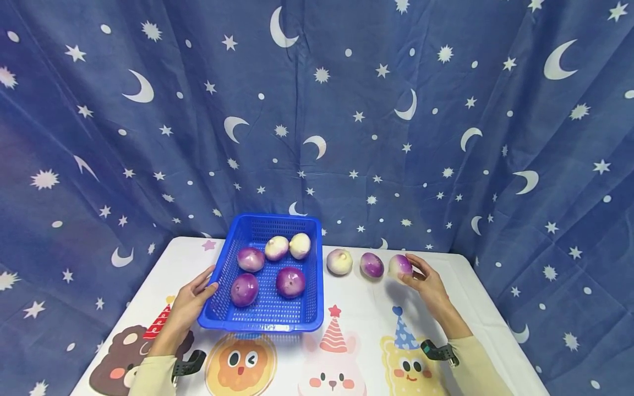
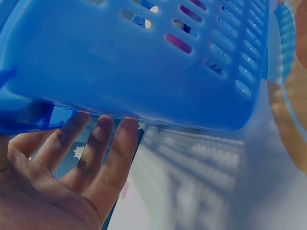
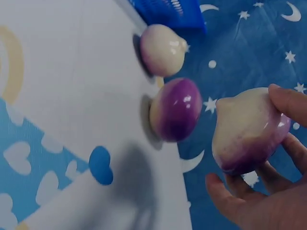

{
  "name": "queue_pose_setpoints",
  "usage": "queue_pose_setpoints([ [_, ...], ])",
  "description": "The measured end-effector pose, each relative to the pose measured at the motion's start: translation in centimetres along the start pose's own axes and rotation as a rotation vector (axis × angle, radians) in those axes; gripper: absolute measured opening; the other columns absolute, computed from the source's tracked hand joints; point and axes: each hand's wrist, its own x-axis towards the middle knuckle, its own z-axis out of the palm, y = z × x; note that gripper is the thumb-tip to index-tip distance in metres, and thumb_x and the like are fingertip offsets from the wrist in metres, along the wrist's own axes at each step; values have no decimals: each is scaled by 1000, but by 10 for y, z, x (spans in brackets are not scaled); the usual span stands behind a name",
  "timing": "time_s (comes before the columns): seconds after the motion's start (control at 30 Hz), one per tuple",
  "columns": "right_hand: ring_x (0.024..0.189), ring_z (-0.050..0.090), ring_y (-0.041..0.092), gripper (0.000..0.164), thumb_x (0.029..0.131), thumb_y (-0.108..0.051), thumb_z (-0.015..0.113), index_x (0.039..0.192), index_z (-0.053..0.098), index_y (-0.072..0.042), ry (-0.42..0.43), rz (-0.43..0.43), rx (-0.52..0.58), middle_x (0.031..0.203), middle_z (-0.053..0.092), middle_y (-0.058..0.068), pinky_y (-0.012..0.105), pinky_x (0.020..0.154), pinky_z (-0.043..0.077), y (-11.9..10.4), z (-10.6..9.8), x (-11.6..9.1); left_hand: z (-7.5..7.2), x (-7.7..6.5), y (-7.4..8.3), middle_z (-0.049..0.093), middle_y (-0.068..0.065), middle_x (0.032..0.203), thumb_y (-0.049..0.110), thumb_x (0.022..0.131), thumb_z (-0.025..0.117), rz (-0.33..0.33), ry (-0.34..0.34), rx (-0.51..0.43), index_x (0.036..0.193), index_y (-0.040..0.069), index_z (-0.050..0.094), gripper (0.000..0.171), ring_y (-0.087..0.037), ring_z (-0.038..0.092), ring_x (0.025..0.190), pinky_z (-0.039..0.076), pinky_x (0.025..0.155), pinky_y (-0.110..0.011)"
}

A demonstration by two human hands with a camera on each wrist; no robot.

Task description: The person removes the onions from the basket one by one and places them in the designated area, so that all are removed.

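Observation:
My left hand (image 1: pixel 187 308) grips the left rim of a blue plastic basket (image 1: pixel 311 325); in the left wrist view its fingertips touch the outer wall and the thumb is mostly hidden by the rim. Several glossy purple and white onions lie inside, among them a purple onion (image 1: pixel 290 282) and a paler onion (image 1: pixel 300 246). My right hand (image 1: pixel 430 286) holds a white-and-purple onion (image 3: pixel 247 132) between thumb and fingers, raised off the table. To its left a purple onion (image 1: pixel 372 265) and a whitish onion (image 1: pixel 339 262) sit in a row, right of the basket.
A white tablecloth (image 1: pixel 356 313) printed with cartoon figures covers the table. Behind the table hangs a blue curtain (image 1: pixel 346 137) with moons and stars, close to the back edge.

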Motion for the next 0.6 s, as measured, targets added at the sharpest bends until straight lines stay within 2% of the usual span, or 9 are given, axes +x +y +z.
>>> queue_pose_setpoints([
  [0.1, 131, 49, 37, 67, 89, -17, 72, 149, 41, -13, 19, 24, -38, 153, 40, 17, 8, 83, 45, 5, -2, 7, 0, -1, 0, 38, -14, 156, 35, 101, 53, 3, -2, -1, 156, 24, 27, 62, -35, 46, 138, 37, 114, -50],
  [0.17, 134, 48, 39, 68, 89, -18, 73, 149, 42, -13, 29, 42, -69, 154, 40, 18, 9, 84, 44, 8, -2, 14, -1, -1, 0, 38, -14, 156, 36, 101, 53, 5, -1, 4, 156, 24, 27, 62, -35, 47, 137, 42, 111, -45],
  [0.23, 136, 47, 40, 69, 88, -19, 74, 148, 42, -12, 37, 57, -101, 154, 40, 18, 16, 91, 46, 13, -2, 20, -1, -2, -1, 39, -14, 155, 37, 101, 53, 6, -2, 8, 156, 24, 28, 62, -35, 49, 136, 45, 109, -42],
  [0.3, 137, 46, 40, 69, 88, -19, 74, 148, 42, -10, 45, 71, -110, 154, 40, 18, 29, 101, 47, 16, -2, 25, -1, -2, 0, 39, -14, 155, 36, 102, 52, 6, -4, 10, 156, 24, 27, 61, -35, 49, 136, 45, 109, -42],
  [0.37, 137, 45, 42, 68, 88, -18, 73, 148, 41, -9, 55, 83, -116, 153, 39, 20, 42, 109, 43, 20, -2, 29, 0, -2, -1, 39, -14, 155, 36, 102, 52, 6, -5, 9, 156, 24, 27, 61, -35, 50, 136, 45, 109, -43],
  [0.4, 138, 44, 43, 68, 89, -17, 73, 148, 41, -8, 59, 90, -111, 154, 39, 21, 46, 112, 40, 22, -2, 30, 0, -2, -1, 38, -14, 156, 36, 102, 52, 7, -6, 8, 157, 24, 27, 61, -35, 49, 136, 42, 111, -47],
  [0.6, 139, 42, 43, 71, 88, -13, 71, 149, 37, -5, 71, 119, -72, 156, 34, 22, 49, 114, 37, 31, 0, 38, 1, -1, -1, 39, -14, 156, 36, 102, 52, 15, -3, 6, 157, 24, 27, 62, -36, 49, 136, 41, 111, -50],
])
